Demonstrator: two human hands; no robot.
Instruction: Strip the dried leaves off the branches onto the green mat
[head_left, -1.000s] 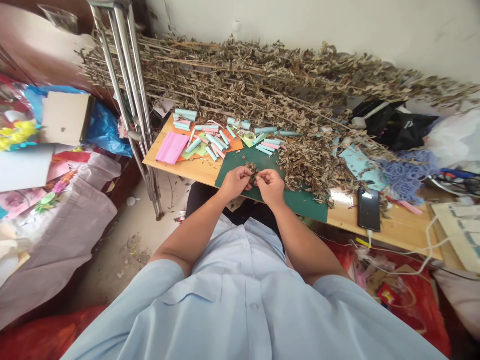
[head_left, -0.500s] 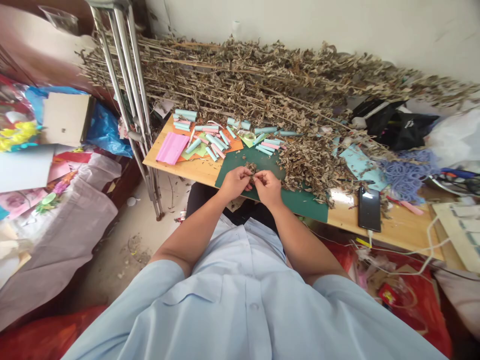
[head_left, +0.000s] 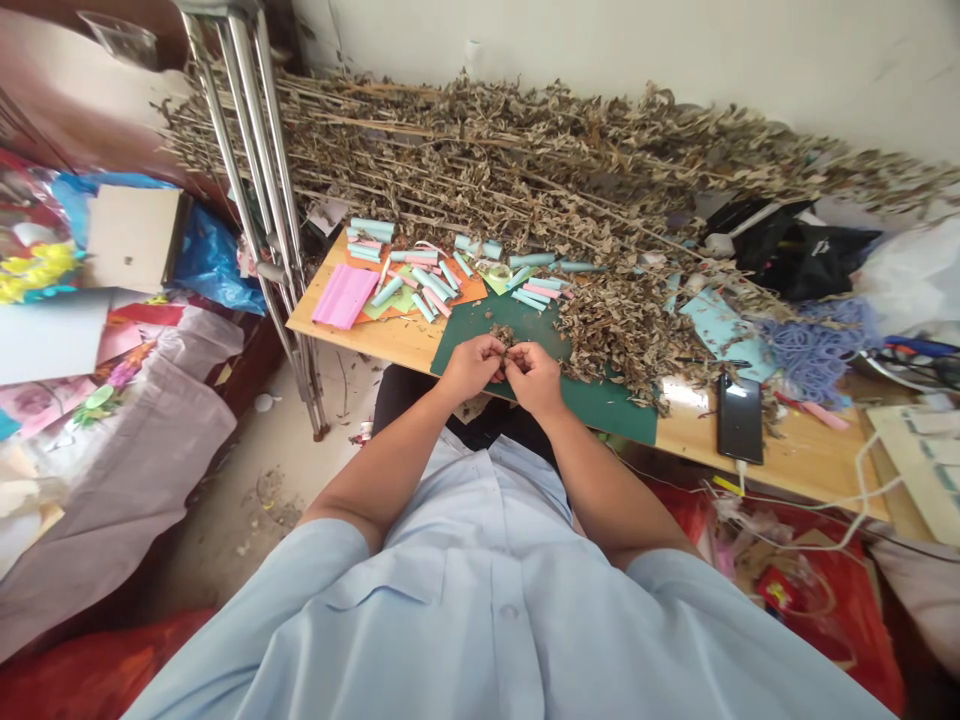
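Note:
My left hand (head_left: pixel 474 366) and my right hand (head_left: pixel 534 376) meet over the near edge of a green mat (head_left: pixel 611 412). Their fingers are pinched together on a small clump of dried leaves (head_left: pixel 502 335), part of it hidden by the fingertips. To the right of my hands, a heap of loose dried leaves (head_left: pixel 619 335) covers much of the mat. Behind the mat lie several rolled paper tubes (head_left: pixel 431 290) in light blue and pink, on orange and green paper sheets. A folded pink paper stack (head_left: pixel 345 296) is at the table's left end.
Long dried leafy stalks (head_left: pixel 450 150) stretch along the wall. A black phone (head_left: pixel 739 418) with a white cable lies at the right, near a tangle of purple cord (head_left: pixel 817 345). Metal crutches (head_left: pixel 259 170) stand left of the wooden table (head_left: pixel 322 320).
My right hand has shifted very slightly toward the left, its fingers closer to those of my left hand. The things on the table look the same.

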